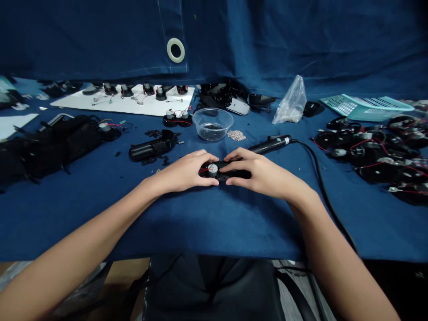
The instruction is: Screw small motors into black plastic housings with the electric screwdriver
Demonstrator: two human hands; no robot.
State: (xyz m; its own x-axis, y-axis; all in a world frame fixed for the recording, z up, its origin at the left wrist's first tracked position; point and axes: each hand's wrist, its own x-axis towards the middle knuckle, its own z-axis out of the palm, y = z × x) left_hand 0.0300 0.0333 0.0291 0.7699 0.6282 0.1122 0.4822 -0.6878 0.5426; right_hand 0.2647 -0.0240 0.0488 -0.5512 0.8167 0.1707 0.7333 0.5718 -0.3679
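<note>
Both of my hands are closed around a black plastic part [223, 177] at the middle of the table. A small round silver motor [212, 169] with red wires sits on it. My left hand [187, 171] grips the left end, thumb at the near side and fingers at the far side. My right hand [259, 174] holds the right end, one fingertip close to the motor. Fingers cover much of the part. Just behind my right hand lies a black corded power screwdriver [269, 145]. Left of my left hand rests a black plastic housing [154, 148] among small black pieces.
A clear bowl [213, 118] of small dark pieces stands beyond my hands, beside a pile of tiny metal pieces [236, 135]. A white board [133, 103] carries several wired motor parts. Black parts lie left and right. A plastic bag [291, 102] and turquoise basket [371, 112] stand behind.
</note>
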